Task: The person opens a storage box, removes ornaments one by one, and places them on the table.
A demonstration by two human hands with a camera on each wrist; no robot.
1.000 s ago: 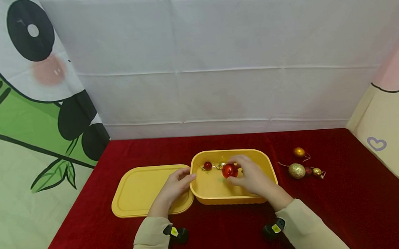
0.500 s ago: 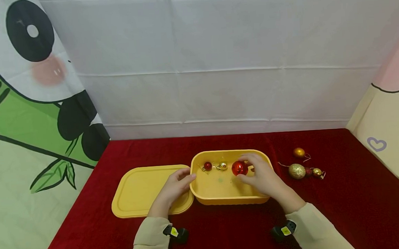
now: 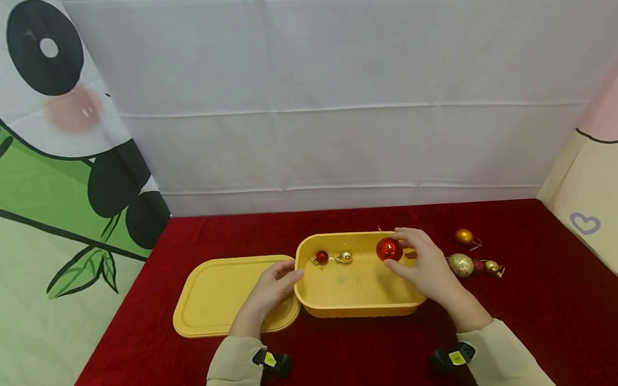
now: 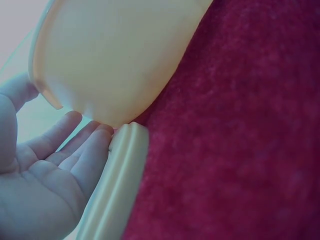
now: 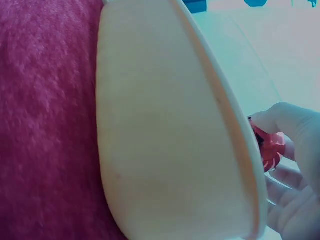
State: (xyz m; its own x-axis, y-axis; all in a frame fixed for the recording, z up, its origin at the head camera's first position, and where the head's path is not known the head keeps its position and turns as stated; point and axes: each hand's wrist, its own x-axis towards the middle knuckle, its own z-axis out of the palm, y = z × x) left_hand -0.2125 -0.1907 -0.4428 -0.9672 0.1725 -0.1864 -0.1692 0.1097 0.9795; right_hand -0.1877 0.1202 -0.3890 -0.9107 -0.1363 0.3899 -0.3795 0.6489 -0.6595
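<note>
My right hand (image 3: 422,263) pinches a shiny red Christmas bauble (image 3: 388,249) between thumb and fingers, over the right part of a yellow plastic box (image 3: 359,312). In the right wrist view, the box's wall partly hides this bauble (image 5: 272,150). At the box's left end, my left hand (image 3: 268,290) holds the rim, thumb at the edge and fingertips against the outer wall (image 4: 115,60). Inside the box lie a small dark red bauble (image 3: 322,257) and a small gold bauble (image 3: 346,257), both toward the left.
A yellow lid (image 3: 214,299) lies flat left of the box, under my left hand. To the right are an orange-gold bauble (image 3: 463,237), a glittery gold bauble (image 3: 460,265), a dark red one (image 3: 478,266) and a small gold one (image 3: 490,266). Red cloth (image 3: 351,361) covers the table.
My right hand has moved right across the box with the red bauble, toward its right end. The small gold bauble in the box came into full view. My left hand stayed in place.
</note>
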